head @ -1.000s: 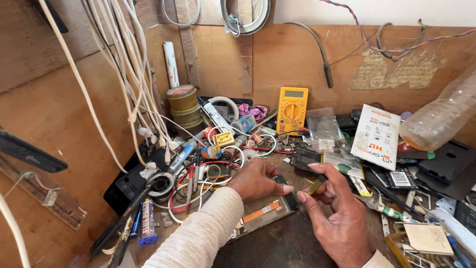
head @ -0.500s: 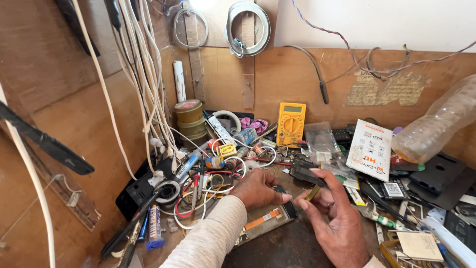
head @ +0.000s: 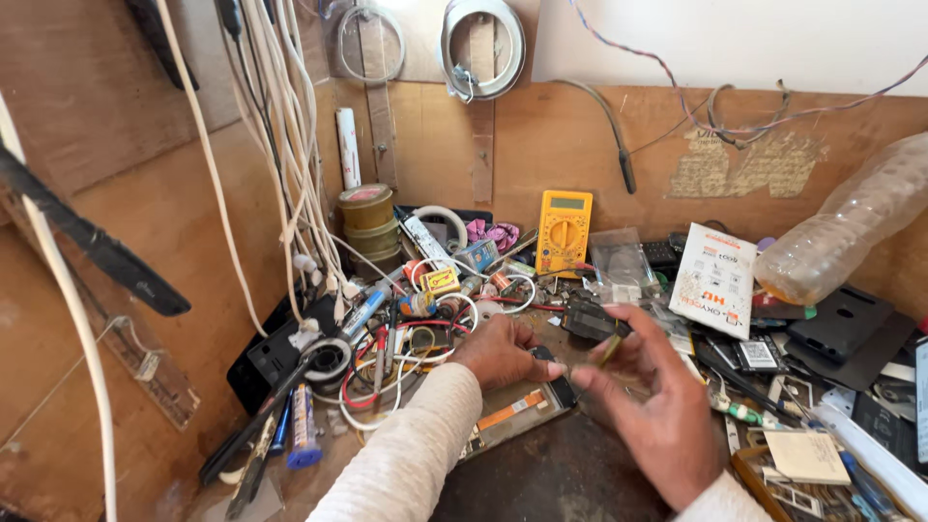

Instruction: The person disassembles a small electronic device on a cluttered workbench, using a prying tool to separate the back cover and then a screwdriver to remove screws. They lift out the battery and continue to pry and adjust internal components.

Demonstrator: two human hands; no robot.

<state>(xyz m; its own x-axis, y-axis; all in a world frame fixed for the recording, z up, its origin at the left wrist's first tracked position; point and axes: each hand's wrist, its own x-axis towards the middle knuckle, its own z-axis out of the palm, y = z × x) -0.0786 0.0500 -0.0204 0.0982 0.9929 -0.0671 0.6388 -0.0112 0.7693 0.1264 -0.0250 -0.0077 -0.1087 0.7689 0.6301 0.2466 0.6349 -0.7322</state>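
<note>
Two hands work over an opened phone on a cluttered corner desk.

The left hand (head: pixel 503 350) rests curled, fingers pressed down on the opened phone (head: pixel 517 411), which lies flat at the desk's (head: pixel 551 478) near middle, on the only bare dark patch. The right hand (head: pixel 650 406) hovers just right of it, thumb and forefinger pinching a small thin part (head: pixel 611 348) above the phone's far end. Open room is only toward the viewer; wooden walls close the left and back. A tangle of wires (head: pixel 406 353) crowds the left hand's far side, a yellow multimeter (head: pixel 564 232) leans on the back wall, and a white packet (head: pixel 713 280), a tipped plastic bottle (head: pixel 851 232) and black phone covers (head: pixel 843 329) hem in the right.
</note>
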